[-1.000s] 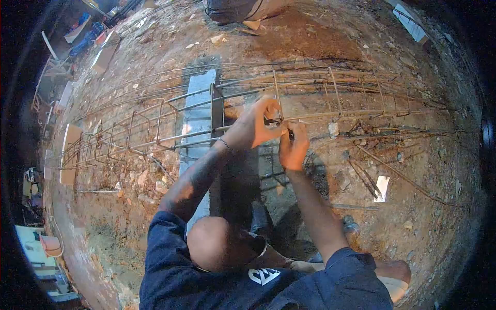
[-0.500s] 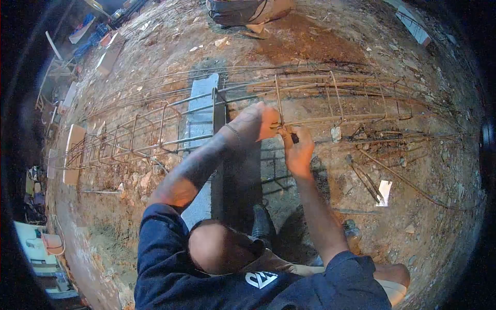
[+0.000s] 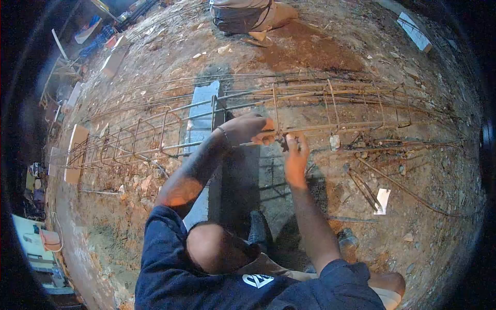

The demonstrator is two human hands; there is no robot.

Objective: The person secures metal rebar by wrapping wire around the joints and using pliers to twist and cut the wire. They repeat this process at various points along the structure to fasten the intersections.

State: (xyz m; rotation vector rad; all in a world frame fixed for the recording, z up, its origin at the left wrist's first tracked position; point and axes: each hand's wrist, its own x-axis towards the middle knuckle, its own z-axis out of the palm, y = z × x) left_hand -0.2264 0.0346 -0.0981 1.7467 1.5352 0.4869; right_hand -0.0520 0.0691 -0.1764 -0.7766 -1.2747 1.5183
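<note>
A long cage of steel rebar (image 3: 356, 125) with upright stirrups runs across in front of me, over a grey concrete block (image 3: 205, 98). My left hand (image 3: 247, 129) is closed, its fingers curled at the lower front bar, just left of a stirrup (image 3: 275, 106). On the other side of that joint, my right hand (image 3: 296, 157) pinches with thumb and forefinger right at the bar. A small dark piece shows beside its fingertips, but I cannot tell what either hand grips.
Loose rods (image 3: 408, 191) and a bright white scrap (image 3: 382, 201) lie on the dirt at right. A pale block (image 3: 76, 150) stands under the cage's left end. Another person's lower body (image 3: 243, 15) is at the top. A bucket (image 3: 50, 240) sits far left.
My left hand has moved down and left, slightly away from the stirrup. My right hand stays at the joint, its fingers drawn closer together. The whole view has shifted a little downward.
</note>
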